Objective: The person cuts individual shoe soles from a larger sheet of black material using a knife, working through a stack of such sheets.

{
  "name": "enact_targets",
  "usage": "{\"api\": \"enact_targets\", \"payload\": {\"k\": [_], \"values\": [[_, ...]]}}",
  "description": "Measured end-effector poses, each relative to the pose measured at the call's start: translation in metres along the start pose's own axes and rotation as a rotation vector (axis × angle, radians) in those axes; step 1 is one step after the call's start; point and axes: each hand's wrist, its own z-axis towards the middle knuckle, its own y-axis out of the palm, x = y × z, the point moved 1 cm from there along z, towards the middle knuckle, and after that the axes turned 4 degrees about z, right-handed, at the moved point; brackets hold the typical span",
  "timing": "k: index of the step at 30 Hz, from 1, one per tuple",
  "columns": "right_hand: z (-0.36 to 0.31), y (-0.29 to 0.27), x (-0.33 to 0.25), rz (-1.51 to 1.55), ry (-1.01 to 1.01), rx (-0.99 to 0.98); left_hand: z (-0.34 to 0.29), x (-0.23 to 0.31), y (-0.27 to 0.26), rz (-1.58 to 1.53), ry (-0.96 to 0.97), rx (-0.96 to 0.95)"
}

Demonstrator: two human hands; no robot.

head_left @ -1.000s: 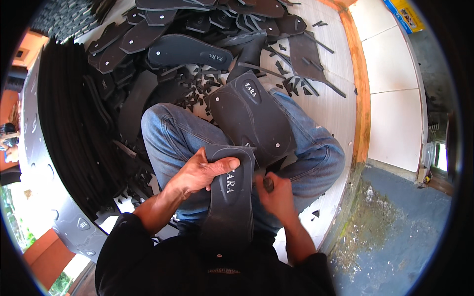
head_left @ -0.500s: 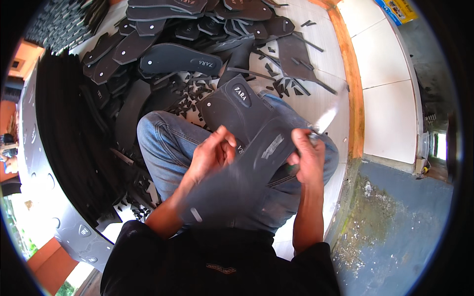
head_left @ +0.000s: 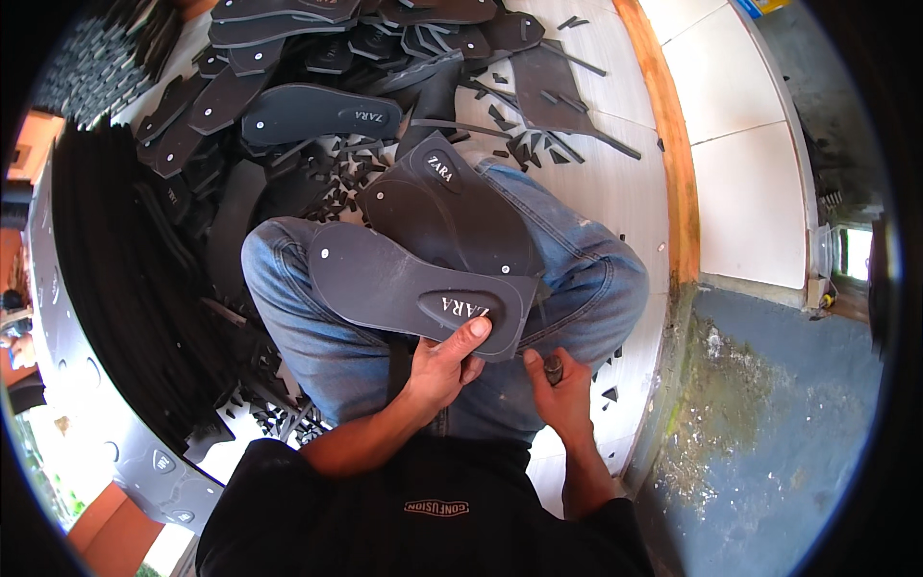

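Note:
My left hand (head_left: 442,373) grips a dark grey foam shoe sole (head_left: 370,271) by its printed heel end, thumb on top and fingers underneath. The sole lies over my lap, its rounded toe end to the left. In my right hand (head_left: 567,396) is a knife, its dark handle (head_left: 553,369) poking up from the closed fingers just right of the sole's heel edge. Its blade is mostly hidden beside that edge. Under the held sole, a larger foam piece with sole outlines (head_left: 452,216) rests across my legs.
Several cut soles (head_left: 322,113) lie heaped beyond my knees, with small black offcuts (head_left: 351,178) scattered around. A tall stack of dark foam sheets (head_left: 125,279) stands at the left. An orange-brown wooden strip (head_left: 683,231) edges the pale floor on the right, beside white tiles (head_left: 755,202).
The sole has swung round from a blurred tilt and now lies face up, toe to the left. My left hand has closed on its heel; my right hand with the knife has moved down and nearer.

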Motion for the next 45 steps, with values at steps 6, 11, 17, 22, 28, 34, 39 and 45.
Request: {"api": "enact_targets", "payload": {"k": [6, 11, 17, 22, 28, 34, 39, 45], "values": [[-0.009, 0.005, 0.002, -0.084, 0.023, -0.045, -0.006, -0.002, -0.008, 0.026, -0.054, 0.021], [0.002, 0.005, -0.011, -0.197, -0.021, -0.145, -0.018, -0.006, -0.025, 0.117, -0.087, 0.118], [0.036, 0.017, -0.034, -0.2, -0.19, -0.278, -0.028, -0.005, -0.029, 0.13, -0.133, 0.101], [0.053, 0.034, -0.025, 0.137, -0.106, -0.209, -0.018, 0.032, -0.025, 0.298, -0.178, -0.009], [0.045, 0.019, 0.004, 0.257, 0.182, -0.055, 0.109, 0.164, 0.003, 0.58, 0.445, -0.078], [0.05, 0.026, -0.004, 0.419, 0.313, 0.048, 0.115, 0.086, -0.09, 0.332, 0.159, 0.526], [0.07, 0.04, 0.004, 0.425, 0.312, 0.023, 0.067, 0.016, -0.097, 0.156, -0.019, 0.549], [0.083, 0.045, 0.003, 0.555, 0.208, 0.06, 0.074, 0.011, -0.083, 0.163, -0.224, 0.354]]}}
